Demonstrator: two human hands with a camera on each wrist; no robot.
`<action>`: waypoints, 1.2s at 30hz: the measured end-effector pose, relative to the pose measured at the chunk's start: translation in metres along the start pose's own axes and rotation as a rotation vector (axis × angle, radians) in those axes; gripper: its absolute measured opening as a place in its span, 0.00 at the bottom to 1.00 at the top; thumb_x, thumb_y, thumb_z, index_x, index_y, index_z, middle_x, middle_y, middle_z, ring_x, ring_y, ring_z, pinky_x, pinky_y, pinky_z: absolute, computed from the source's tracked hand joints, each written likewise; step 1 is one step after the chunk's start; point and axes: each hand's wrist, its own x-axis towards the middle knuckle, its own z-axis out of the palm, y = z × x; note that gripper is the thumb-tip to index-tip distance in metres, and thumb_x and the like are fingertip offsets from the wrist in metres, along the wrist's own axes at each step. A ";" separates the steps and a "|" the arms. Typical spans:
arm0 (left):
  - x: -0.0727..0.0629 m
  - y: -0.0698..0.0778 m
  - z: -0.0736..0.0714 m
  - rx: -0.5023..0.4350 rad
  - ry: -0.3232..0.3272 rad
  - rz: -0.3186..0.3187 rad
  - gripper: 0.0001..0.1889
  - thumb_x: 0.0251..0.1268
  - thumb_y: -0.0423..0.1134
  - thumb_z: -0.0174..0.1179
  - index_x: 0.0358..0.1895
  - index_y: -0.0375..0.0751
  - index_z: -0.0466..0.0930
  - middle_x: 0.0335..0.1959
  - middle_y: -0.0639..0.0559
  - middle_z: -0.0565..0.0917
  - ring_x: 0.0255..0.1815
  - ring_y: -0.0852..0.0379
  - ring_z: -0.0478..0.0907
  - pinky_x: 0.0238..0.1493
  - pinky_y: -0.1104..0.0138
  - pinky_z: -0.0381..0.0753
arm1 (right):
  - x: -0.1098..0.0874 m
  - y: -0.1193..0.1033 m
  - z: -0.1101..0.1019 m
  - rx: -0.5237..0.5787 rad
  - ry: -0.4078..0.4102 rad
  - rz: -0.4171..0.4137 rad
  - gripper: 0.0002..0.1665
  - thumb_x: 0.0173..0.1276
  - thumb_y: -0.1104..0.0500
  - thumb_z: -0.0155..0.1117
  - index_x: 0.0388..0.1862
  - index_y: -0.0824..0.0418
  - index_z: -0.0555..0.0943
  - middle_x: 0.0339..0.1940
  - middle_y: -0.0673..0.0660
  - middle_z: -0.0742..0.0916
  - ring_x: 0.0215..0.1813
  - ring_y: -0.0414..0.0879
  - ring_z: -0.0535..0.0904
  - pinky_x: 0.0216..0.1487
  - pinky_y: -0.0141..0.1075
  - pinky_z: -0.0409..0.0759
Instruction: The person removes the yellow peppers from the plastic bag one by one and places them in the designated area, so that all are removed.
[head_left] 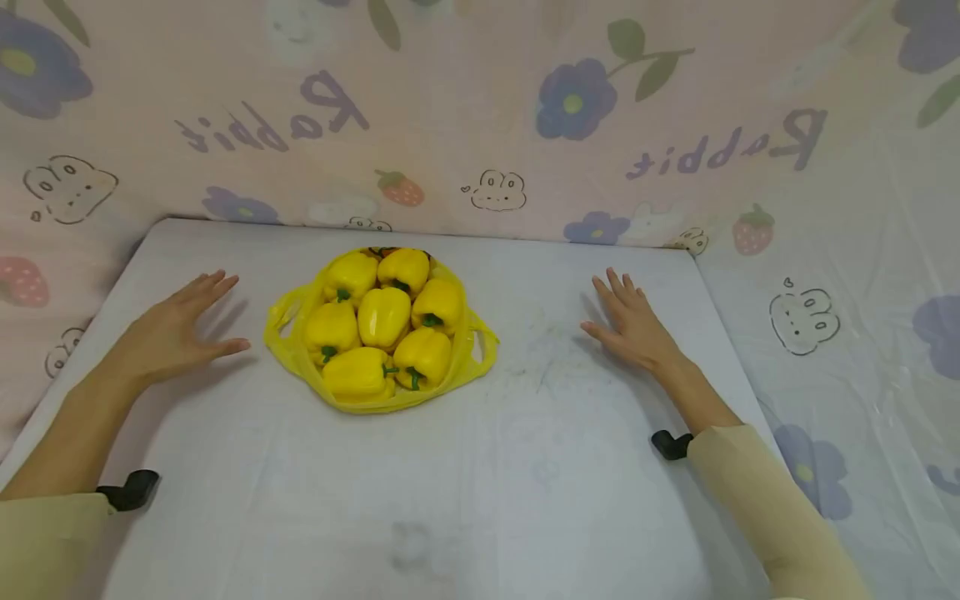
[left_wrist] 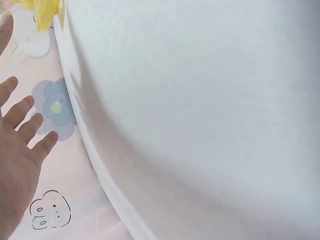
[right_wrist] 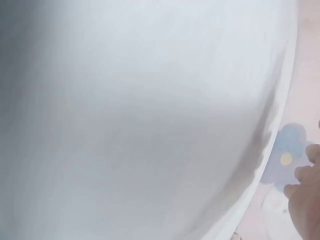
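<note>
Several yellow bell peppers [head_left: 384,318] with green stems lie packed in a yellow plastic bag [head_left: 367,407], whose mouth is spread wide and whose handles flop out to both sides. In the head view my left hand [head_left: 168,335] hovers left of the bag, fingers straight and thumb apart, touching nothing. Off to the bag's right, my right hand [head_left: 626,325] is held with fingers spread, also holding nothing. The left wrist view catches a corner of the yellow bag at its top left, above the spread fingers [left_wrist: 30,127]. Only part of the right hand shows in the right wrist view.
A white-covered table [head_left: 525,500] bears the bag, with faint grey smudges on its cloth. Behind and beside it hangs a curtain [head_left: 450,100] printed with rabbits, flowers and strawberries. Black wrist mounts [head_left: 133,490] sit by both sleeve cuffs.
</note>
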 end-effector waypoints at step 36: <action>0.034 0.043 0.007 -0.610 0.006 0.015 0.35 0.66 0.40 0.66 0.76 0.52 0.64 0.71 0.45 0.71 0.58 0.64 0.77 0.47 0.83 0.75 | 0.052 -0.091 0.014 0.372 0.111 -0.261 0.46 0.69 0.46 0.67 0.81 0.48 0.57 0.80 0.49 0.63 0.79 0.46 0.56 0.76 0.46 0.58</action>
